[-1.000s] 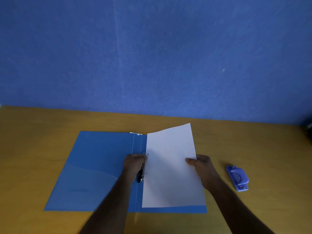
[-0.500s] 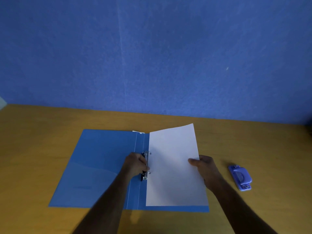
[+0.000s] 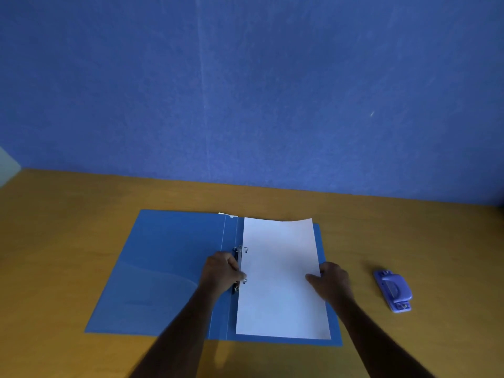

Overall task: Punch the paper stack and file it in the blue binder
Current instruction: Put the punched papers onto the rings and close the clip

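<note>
Head view: a blue binder (image 3: 169, 268) lay open flat on a wooden table (image 3: 54, 241), with a white paper stack (image 3: 281, 276) resting on its right half, the left edge of the paper threaded over two metal rings (image 3: 245, 266) at the spine. The far edge of the stack curled up slightly. A clear pocket (image 3: 147, 293) lined the inside of the left cover; whether it held anything could not be made out. The left hand (image 3: 222, 272) sat at the ring mechanism, fingers curled against it, apparently gripping the clasp, though the hand hid the contact. The right hand (image 3: 330, 279) held the stack's right edge, thumb on top and fingers underneath. A small purple hole punch (image 3: 394, 290) stood well apart on the table to the right. Both forearms were cut off by the bottom of the frame.
</note>
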